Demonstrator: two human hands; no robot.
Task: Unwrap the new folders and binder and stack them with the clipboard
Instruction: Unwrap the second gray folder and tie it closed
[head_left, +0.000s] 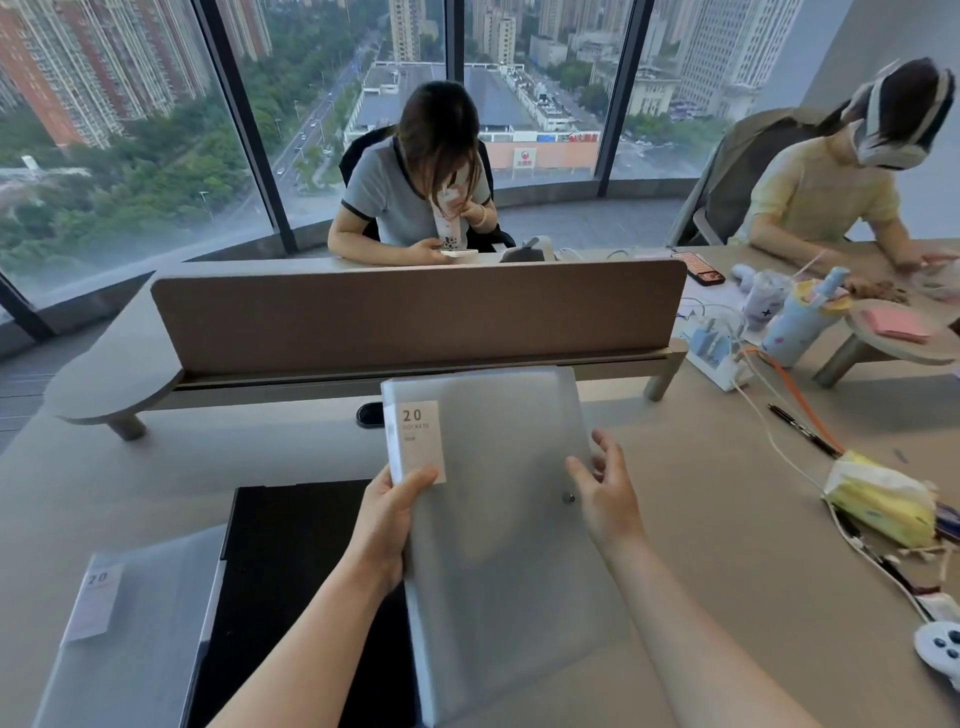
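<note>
Holding a wrapped folder (493, 499) above the desk (727, 519), I grip its left edge in my left hand (387, 514), thumb on the label (418, 441). A black board (291, 561), perhaps the clipboard, and a second folder (140, 623) lie at lower left. My right hand (605, 499) rests loosely spread on the front beside the snap (569, 499), holding nothing. Slick film could let the folder slip from a one-handed hold.

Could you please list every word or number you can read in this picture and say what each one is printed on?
"20": white label on the translucent folder held by the left hand.
"20": label on the second folder lying at left.
Small print under both numbers: too blurred to read.
Red sign on the building outside: unreadable.
</note>
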